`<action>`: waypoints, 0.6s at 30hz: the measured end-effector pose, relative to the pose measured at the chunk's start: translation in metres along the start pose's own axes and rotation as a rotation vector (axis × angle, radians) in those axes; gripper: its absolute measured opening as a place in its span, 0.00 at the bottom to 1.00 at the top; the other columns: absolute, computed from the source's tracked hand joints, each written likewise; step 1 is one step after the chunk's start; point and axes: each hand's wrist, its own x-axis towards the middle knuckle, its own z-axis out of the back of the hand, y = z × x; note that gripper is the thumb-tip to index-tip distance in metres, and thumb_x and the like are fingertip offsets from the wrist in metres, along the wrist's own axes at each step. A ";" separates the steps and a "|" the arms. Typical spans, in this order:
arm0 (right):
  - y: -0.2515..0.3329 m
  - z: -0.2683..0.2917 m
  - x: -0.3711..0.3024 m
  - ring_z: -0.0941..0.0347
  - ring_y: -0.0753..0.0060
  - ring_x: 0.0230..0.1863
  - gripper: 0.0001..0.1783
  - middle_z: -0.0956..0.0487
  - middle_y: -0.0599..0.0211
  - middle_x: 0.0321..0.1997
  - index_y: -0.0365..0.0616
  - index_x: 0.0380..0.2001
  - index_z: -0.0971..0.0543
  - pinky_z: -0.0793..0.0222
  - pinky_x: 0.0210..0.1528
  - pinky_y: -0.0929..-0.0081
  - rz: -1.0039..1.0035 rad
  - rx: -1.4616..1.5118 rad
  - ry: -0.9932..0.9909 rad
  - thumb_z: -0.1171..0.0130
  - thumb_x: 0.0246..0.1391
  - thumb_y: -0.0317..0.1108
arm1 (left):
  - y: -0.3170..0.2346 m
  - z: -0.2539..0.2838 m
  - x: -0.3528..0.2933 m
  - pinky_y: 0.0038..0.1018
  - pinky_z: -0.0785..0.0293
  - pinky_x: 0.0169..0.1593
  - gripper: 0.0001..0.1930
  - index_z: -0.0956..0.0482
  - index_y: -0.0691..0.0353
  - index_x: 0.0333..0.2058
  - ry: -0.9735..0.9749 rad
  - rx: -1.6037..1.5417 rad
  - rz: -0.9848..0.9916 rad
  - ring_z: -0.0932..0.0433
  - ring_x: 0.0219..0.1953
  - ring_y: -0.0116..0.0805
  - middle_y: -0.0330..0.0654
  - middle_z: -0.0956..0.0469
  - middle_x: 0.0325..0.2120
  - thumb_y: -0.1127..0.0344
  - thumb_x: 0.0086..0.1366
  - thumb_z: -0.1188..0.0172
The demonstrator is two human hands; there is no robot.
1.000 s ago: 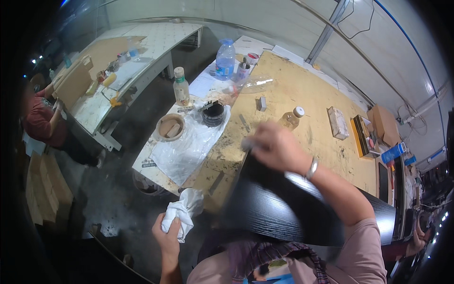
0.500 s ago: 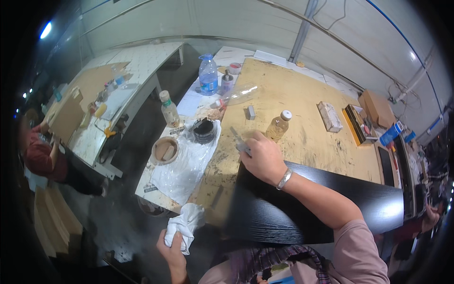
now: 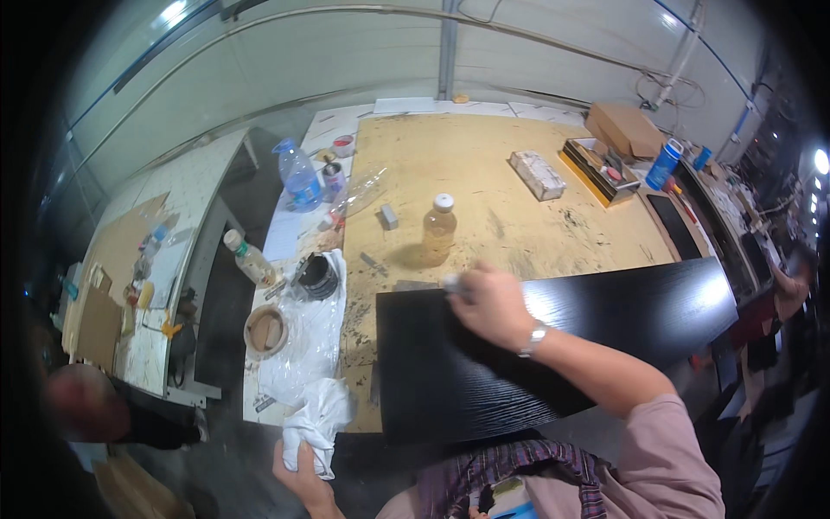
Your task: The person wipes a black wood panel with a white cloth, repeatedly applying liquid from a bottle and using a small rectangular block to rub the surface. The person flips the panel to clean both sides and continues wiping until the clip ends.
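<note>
My left hand (image 3: 303,477) grips a bunched white cloth (image 3: 318,424) low at the front, left of the black board. The black wood-grain board (image 3: 553,346) lies across the near side of the tan worktop. Over the board's far left edge, my right hand (image 3: 494,303) is closed around a small light-grey block (image 3: 454,285), mostly hidden by the fingers and slightly blurred. A flat grey piece (image 3: 417,285) lies by that edge, and a thin grey strip (image 3: 373,265) rests farther left. Beyond the hand stands a white-capped bottle of yellowish liquid (image 3: 439,232).
At left, a plastic sheet (image 3: 298,355) bears a black tub (image 3: 317,278) and a round bowl (image 3: 265,331). Behind are a large blue-tinted bottle (image 3: 299,177) and another grey block (image 3: 388,217). A whitish brick-shaped block (image 3: 538,176) and an open box (image 3: 598,173) sit far right. Another person (image 3: 86,405) stands left.
My view has turned right. My right hand has moved from the bare worktop onto the board's edge, leaving the thin strip behind. The left hand still holds the cloth.
</note>
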 end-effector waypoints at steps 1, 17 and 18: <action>-0.025 0.017 -0.011 0.22 0.50 0.28 0.12 0.21 0.55 0.32 0.38 0.24 0.20 0.26 0.33 0.58 -0.042 -0.041 -0.015 0.32 0.52 0.35 | 0.003 0.008 0.004 0.32 0.27 0.51 0.21 0.27 0.74 0.50 0.050 0.011 0.014 0.22 0.45 0.38 0.48 0.23 0.43 0.72 0.60 0.36; -0.163 0.111 -0.051 0.19 0.42 0.32 0.15 0.18 0.46 0.28 0.37 0.25 0.17 0.23 0.38 0.53 -0.429 -0.163 -0.049 0.36 0.54 0.40 | -0.128 -0.100 0.009 0.32 0.30 0.54 0.28 0.24 0.75 0.49 0.900 0.333 -0.517 0.23 0.46 0.38 0.51 0.22 0.45 0.57 0.55 0.35; -0.186 0.135 -0.059 0.18 0.43 0.31 0.16 0.17 0.46 0.26 0.36 0.25 0.16 0.22 0.36 0.55 -0.558 -0.223 -0.092 0.36 0.54 0.41 | -0.135 -0.110 0.003 0.32 0.29 0.52 0.28 0.23 0.75 0.46 0.965 0.384 -0.542 0.22 0.44 0.38 0.51 0.21 0.43 0.57 0.53 0.35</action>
